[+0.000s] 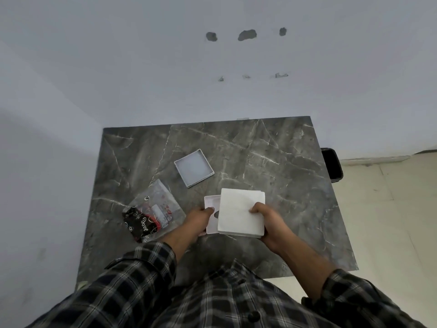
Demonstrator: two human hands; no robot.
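A white square box part [240, 211] is held above the dark marble table [272, 162]; my right hand [269, 223] grips its right edge, thumb on top. Under its left side a white inner tray [211, 204] with a dark cut-out sticks out, and my left hand [199, 221] holds that tray at its left edge. A shallow white square lid [194, 168] lies open side up further back on the table.
A clear plastic bag [153, 209] with a black patterned packet and small red and white items lies at the left. A black bin [332, 165] stands by the table's right edge. Tiled floor lies to the right, plain walls behind and left.
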